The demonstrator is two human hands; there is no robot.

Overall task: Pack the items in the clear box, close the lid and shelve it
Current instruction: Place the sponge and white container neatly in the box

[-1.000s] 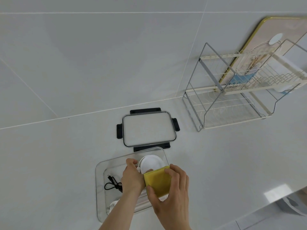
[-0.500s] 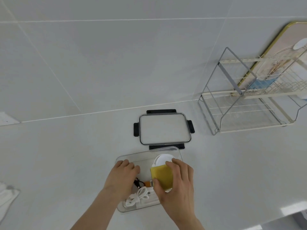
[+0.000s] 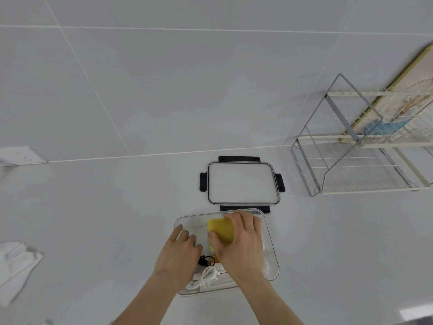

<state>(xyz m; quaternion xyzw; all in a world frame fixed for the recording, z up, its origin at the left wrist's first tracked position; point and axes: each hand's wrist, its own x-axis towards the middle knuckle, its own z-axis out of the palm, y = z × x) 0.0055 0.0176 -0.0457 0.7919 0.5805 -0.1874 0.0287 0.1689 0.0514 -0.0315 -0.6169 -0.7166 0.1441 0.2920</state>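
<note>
The clear box (image 3: 273,254) stands open on the white counter in front of me. My right hand (image 3: 241,245) is inside it, gripping a yellow sponge (image 3: 221,231) that lies over the white round item, now hidden. My left hand (image 3: 179,252) rests in the box's left half, fingers bent, holding nothing that I can see. A black cable (image 3: 206,261) and a white cord (image 3: 206,276) lie in the box's near part between my hands. The clear lid (image 3: 242,182) with black latches lies flat just behind the box.
A two-tier wire rack (image 3: 365,146) stands at the right against the wall, with a gold-rimmed board (image 3: 398,90) behind it. A white cloth (image 3: 16,263) lies at the left edge. A wall socket (image 3: 20,156) is at the far left.
My right hand has pushed the yellow sponge down and back into the box, covering the white round item. My left hand has stayed in the box's left half. The view has shifted left.
</note>
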